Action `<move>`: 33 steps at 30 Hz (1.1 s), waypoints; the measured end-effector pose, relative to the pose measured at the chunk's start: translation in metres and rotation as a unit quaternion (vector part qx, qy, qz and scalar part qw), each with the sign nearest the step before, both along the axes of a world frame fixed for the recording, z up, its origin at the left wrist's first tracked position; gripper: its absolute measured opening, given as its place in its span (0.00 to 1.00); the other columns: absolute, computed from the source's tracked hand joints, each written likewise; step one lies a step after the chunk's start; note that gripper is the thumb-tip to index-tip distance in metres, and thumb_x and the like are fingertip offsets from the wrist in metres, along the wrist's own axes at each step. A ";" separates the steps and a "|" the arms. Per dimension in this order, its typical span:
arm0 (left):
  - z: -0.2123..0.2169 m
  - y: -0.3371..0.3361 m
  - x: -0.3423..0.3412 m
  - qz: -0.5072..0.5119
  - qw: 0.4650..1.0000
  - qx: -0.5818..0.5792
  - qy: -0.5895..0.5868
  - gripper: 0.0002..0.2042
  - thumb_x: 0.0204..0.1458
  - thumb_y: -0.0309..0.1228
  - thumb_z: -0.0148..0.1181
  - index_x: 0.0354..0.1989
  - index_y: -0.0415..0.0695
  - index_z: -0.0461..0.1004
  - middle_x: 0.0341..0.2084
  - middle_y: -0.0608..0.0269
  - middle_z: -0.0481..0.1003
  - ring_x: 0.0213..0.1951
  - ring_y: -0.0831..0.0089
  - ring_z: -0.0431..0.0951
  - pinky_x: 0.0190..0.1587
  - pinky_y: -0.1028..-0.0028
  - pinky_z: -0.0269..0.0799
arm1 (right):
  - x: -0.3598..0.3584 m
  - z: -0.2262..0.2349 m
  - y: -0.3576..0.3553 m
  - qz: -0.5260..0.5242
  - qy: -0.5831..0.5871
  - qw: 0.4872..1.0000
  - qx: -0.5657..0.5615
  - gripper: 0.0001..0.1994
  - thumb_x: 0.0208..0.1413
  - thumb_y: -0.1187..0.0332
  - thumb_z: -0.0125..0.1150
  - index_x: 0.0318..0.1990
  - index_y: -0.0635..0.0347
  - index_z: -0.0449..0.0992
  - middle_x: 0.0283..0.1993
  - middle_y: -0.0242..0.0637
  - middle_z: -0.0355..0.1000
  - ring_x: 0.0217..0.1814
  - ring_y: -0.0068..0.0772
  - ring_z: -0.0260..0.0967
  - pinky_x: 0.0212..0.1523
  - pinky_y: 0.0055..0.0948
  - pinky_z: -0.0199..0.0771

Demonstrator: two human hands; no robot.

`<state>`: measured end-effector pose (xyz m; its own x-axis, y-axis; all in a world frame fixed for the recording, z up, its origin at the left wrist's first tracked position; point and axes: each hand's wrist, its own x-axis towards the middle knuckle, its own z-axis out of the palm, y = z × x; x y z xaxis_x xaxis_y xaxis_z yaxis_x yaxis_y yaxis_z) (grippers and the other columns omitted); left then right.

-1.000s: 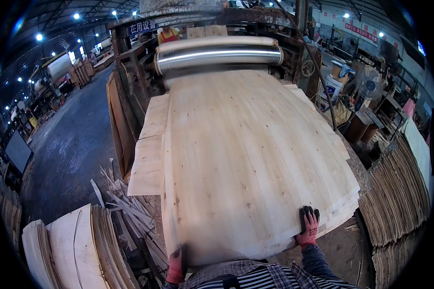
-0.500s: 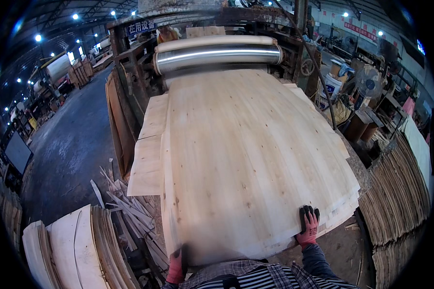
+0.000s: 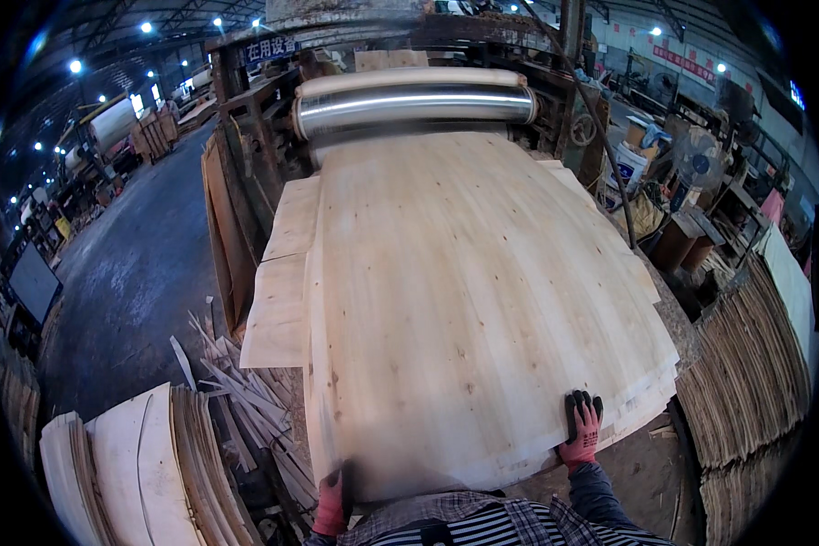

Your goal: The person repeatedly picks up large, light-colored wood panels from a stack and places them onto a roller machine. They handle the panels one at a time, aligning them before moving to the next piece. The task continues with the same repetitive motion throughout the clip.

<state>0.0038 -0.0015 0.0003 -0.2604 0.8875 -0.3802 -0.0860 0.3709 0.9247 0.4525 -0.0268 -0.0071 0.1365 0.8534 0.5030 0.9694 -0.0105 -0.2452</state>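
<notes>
A wide pale wood veneer sheet lies on top of other sheets in front of a machine's rollers, its far end close beneath them. Near its right front edge rests my right hand, in a red glove with black fingertips. Its fingers are spread and stretched flat over the wood. At the left front corner of the sheet is my left hand, gloved the same way. A dark blur covers its fingers, so I cannot tell how they are bent.
A shiny metal roller spans the machine ahead, with a pale roller above it. Stacked veneer stands at the right, and another veneer stack at the near left. Wood scraps litter the floor beside the left stack.
The person behind the rollers has mostly dropped out of sight. My view has shifted slightly. Both hands and the top sheet stay in place.
</notes>
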 end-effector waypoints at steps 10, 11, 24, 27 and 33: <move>-0.009 -0.007 -0.004 -0.051 0.996 0.057 0.040 0.17 0.51 0.35 0.49 0.39 0.31 0.69 0.27 0.62 0.73 0.27 0.82 0.68 0.29 0.81 0.64 | -0.001 0.001 0.000 -0.004 0.011 1.000 -0.014 0.31 0.24 0.66 0.57 0.45 0.64 0.63 0.51 0.50 0.57 0.54 0.56 0.51 0.53 0.51 0.50; -0.013 -0.005 -0.006 -0.051 0.998 0.036 0.012 0.17 0.51 0.35 0.49 0.39 0.31 0.69 0.27 0.62 0.73 0.27 0.82 0.68 0.29 0.81 0.65 | -0.001 0.001 -0.002 -0.011 0.016 1.000 -0.023 0.32 0.23 0.66 0.58 0.45 0.64 0.63 0.51 0.50 0.57 0.54 0.56 0.50 0.54 0.51 0.49; -0.022 -0.009 -0.016 -0.221 0.936 -0.018 0.273 0.17 0.54 0.28 0.37 0.52 0.38 0.54 0.48 0.53 0.59 0.50 0.66 0.60 0.53 0.70 0.55 | 0.006 -0.012 -0.001 -0.001 0.011 0.999 -0.031 0.34 0.25 0.61 0.58 0.48 0.61 0.62 0.53 0.51 0.56 0.56 0.56 0.49 0.56 0.51 0.46; -0.024 -0.007 -0.014 -0.239 0.923 -0.044 0.297 0.17 0.54 0.27 0.37 0.52 0.38 0.54 0.49 0.52 0.59 0.51 0.65 0.60 0.54 0.70 0.54 | 0.003 -0.006 -0.001 0.005 0.005 1.000 -0.018 0.33 0.27 0.60 0.57 0.48 0.61 0.62 0.53 0.51 0.56 0.56 0.55 0.50 0.56 0.53 0.44; -0.035 -0.013 -0.002 -0.031 0.937 0.147 0.316 0.10 0.46 0.31 0.51 0.33 0.36 0.72 0.26 0.52 0.74 0.31 0.64 0.75 0.35 0.70 0.68 | 0.005 -0.009 0.000 0.002 -0.005 1.000 -0.015 0.32 0.29 0.59 0.56 0.47 0.62 0.63 0.51 0.51 0.57 0.55 0.55 0.51 0.56 0.55 0.43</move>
<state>0.0019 -0.0148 -0.0345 -0.2964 0.9502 0.0957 0.5263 0.0789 0.8467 0.4572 -0.0266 -0.0164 0.1281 0.8690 0.4780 0.9719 -0.0141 -0.2348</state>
